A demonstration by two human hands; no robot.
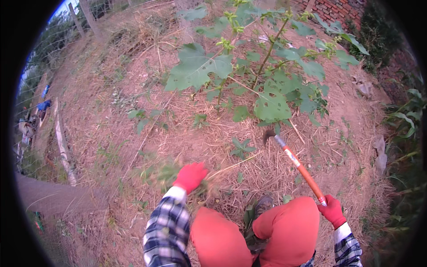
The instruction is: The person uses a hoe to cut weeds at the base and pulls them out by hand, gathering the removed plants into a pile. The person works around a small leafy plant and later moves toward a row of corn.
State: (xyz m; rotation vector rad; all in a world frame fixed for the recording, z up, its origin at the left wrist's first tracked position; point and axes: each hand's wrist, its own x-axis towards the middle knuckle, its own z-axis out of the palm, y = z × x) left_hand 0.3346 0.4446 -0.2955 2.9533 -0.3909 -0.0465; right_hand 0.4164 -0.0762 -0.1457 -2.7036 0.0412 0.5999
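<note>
My right hand (pixel 332 211), in a red glove, grips the end of a sickle's (pixel 303 171) orange handle. Its dark curved blade points away from me, just below the lower leaves of a tall broad-leaved weed (pixel 273 100). My left hand (pixel 190 177), also gloved in red, is closed around a bunch of pulled grass (pixel 168 173) in front of my left knee. Blur hides the bunch's exact edges, and the fingers' undersides are out of sight. A small leafy seedling (pixel 242 148) grows between the two hands, touched by neither.
Dry straw (pixel 267 167) covers the reddish soil around my feet. On the left are a wire fence, a pale wooden pole (pixel 63 147) and a blurred grey beam (pixel 60 195). A brick wall (pixel 343 11) stands at the upper right, with green plants (pixel 408 120) along the right edge.
</note>
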